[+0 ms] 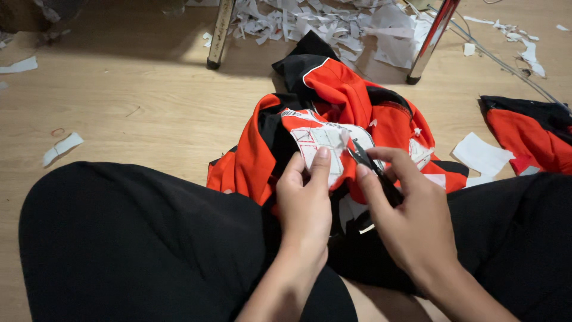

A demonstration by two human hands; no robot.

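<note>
An orange and black garment [351, 101] lies bunched on the wooden floor in front of my lap. A white patch [325, 143] with red lines is on its near fold. My left hand [305, 203] pinches the edge of that patch between thumb and fingers. My right hand [411, 220] holds a small pair of dark snips [360, 154], whose tip points at the patch's upper right edge. My black-clad legs fill the lower part of the view.
A pile of white paper scraps [333, 24] lies at the back between two furniture legs [220, 33] [432, 39]. A second orange and black garment [530, 131] is at the right, with a white paper piece [481, 154] beside it. A cable [512, 68] runs across the floor.
</note>
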